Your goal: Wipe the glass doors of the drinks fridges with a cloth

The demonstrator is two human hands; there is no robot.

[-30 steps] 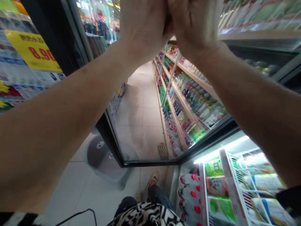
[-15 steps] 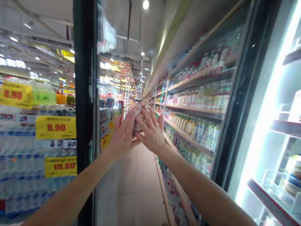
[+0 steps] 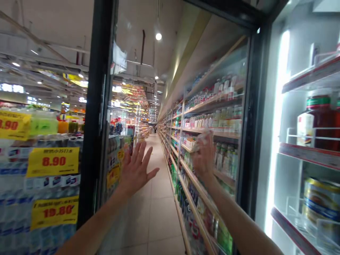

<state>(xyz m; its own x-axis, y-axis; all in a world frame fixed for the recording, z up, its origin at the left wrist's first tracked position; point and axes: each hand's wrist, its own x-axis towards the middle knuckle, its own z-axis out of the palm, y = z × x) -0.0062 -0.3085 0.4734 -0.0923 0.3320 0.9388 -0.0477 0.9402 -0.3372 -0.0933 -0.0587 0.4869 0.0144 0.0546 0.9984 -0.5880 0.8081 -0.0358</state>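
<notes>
My left hand [image 3: 136, 168] is raised in front of the open glass cooler door [image 3: 170, 106], palm forward, fingers spread, holding nothing. My right hand [image 3: 204, 156] is up at the same height, further right, its fingers closed round a small pale crumpled thing [image 3: 202, 140] that is blurred and hard to name. The hand appears against the glass, but contact cannot be judged. The door's black frame [image 3: 97, 106] stands at the left of my left arm.
The lit cooler interior [image 3: 305, 141] at right has wire shelves with a dark red bottle [image 3: 317, 118] and cans [image 3: 321, 200]. Stacked water packs with yellow price signs [image 3: 53, 162] fill the left. Through the glass, an aisle [image 3: 159, 198] runs ahead beside drink shelves.
The view lifted from the floor to the aisle. My hands, clasped together on the small thing before, have parted: the left opened and moved left, the right moved right keeping the thing.
</notes>
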